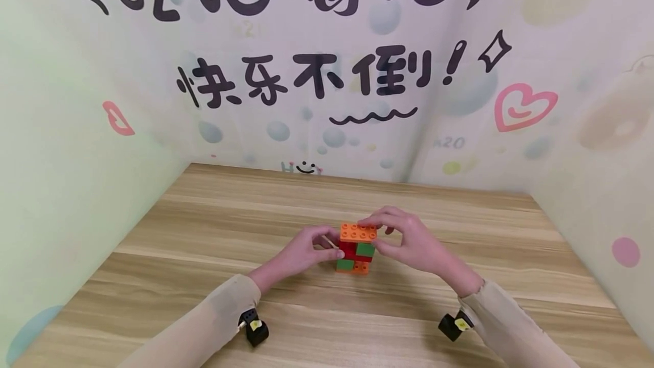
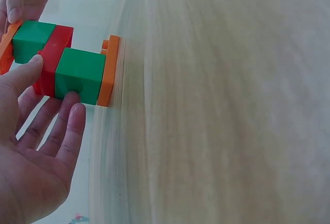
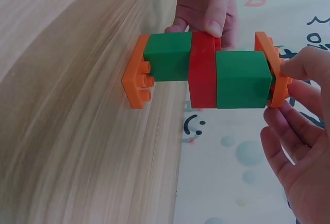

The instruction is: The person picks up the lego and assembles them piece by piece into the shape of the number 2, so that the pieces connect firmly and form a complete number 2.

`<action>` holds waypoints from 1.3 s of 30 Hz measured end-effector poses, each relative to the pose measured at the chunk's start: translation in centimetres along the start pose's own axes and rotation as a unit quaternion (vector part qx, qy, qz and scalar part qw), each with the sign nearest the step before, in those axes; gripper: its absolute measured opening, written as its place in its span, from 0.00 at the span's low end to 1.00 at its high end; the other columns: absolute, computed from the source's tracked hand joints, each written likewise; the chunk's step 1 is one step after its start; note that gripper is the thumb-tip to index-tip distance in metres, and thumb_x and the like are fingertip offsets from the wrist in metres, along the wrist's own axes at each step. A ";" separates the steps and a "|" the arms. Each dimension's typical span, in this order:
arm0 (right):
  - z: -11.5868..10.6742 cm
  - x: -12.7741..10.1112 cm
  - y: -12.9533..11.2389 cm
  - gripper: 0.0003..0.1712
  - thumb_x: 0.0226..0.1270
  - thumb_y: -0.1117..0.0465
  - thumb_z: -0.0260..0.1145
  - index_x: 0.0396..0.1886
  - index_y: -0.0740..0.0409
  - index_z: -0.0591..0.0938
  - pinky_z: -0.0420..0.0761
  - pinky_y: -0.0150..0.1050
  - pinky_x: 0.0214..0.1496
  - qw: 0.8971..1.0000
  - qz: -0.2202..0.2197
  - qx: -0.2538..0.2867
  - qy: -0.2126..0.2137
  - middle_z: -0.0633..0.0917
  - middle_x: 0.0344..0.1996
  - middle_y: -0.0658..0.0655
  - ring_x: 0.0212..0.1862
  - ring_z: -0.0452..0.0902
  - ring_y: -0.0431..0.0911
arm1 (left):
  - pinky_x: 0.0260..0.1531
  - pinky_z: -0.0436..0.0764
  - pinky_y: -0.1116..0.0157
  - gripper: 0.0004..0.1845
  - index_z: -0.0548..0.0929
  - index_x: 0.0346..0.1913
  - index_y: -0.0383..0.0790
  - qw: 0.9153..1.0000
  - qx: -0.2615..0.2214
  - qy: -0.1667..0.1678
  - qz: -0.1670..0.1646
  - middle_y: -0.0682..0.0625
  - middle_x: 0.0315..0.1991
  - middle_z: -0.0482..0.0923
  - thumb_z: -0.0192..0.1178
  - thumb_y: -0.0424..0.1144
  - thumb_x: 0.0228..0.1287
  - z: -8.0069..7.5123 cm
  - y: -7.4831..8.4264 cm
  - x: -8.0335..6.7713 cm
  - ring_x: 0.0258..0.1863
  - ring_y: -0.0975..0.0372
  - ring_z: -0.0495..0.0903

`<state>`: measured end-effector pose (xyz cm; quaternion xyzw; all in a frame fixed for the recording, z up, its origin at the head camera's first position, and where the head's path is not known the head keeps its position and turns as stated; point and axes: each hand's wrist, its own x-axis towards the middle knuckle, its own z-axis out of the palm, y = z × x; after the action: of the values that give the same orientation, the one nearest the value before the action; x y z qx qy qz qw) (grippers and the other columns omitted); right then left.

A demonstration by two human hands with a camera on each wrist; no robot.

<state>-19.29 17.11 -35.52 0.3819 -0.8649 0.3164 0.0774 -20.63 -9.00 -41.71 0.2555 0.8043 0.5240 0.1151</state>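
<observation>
A stack of toy building bricks stands upright on the table. At its base lies an orange plate (image 3: 135, 77) with studs, carrying a green brick (image 2: 80, 77) on one side. Above that sits a red brick (image 3: 202, 74), then a second green brick (image 3: 242, 79) offset to the opposite side. The topmost orange plate (image 1: 357, 233) looks slightly tilted on this green brick, a narrow gap showing in the right wrist view. My left hand (image 1: 311, 247) holds the stack from the left, thumb on the red brick. Between thumb and fingers, my right hand (image 1: 411, 237) pinches the top orange plate.
The wood-grain table (image 1: 204, 209) reaches back to a printed cloth wall (image 1: 317, 141) with dark lettering, and pale walls rise at both sides. A small black device (image 1: 256, 331) is strapped at the left wrist, another black device (image 1: 452, 327) at the right.
</observation>
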 end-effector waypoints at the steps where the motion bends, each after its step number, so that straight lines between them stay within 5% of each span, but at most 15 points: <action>1: 0.0 0.0 0.0 0.22 0.63 0.64 0.69 0.57 0.46 0.83 0.82 0.34 0.45 1.000 0.000 0.001 0.000 0.85 0.52 0.46 0.50 0.78 0.39 | 0.39 0.82 0.68 0.17 0.83 0.54 0.41 1.000 0.000 0.000 -0.001 0.44 0.49 0.83 0.67 0.40 0.64 0.0 0.0 0.0 0.42 0.59 0.82; 18: 0.0 -0.7 0.3 0.17 0.61 0.60 0.73 0.51 0.44 0.86 0.81 0.33 0.43 0.999 0.025 0.019 0.032 0.87 0.46 0.44 0.43 0.79 0.43 | 0.40 0.82 0.67 0.17 0.82 0.55 0.41 1.000 -0.007 0.001 -0.005 0.44 0.49 0.83 0.67 0.41 0.64 0.0 0.0 0.0 0.42 0.60 0.82; 39: -0.5 -0.4 0.3 0.15 0.61 0.59 0.73 0.49 0.47 0.86 0.81 0.37 0.44 0.997 0.060 0.045 -0.004 0.86 0.45 0.47 0.42 0.78 0.41 | 0.41 0.82 0.67 0.17 0.82 0.54 0.41 1.000 -0.011 0.002 -0.010 0.44 0.49 0.83 0.68 0.40 0.63 0.1 0.1 0.1 0.42 0.60 0.82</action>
<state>-19.28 17.77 -35.42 0.3338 -0.8713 0.3578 0.0378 -20.60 -8.87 -41.63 0.2450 0.8014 0.5319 0.1219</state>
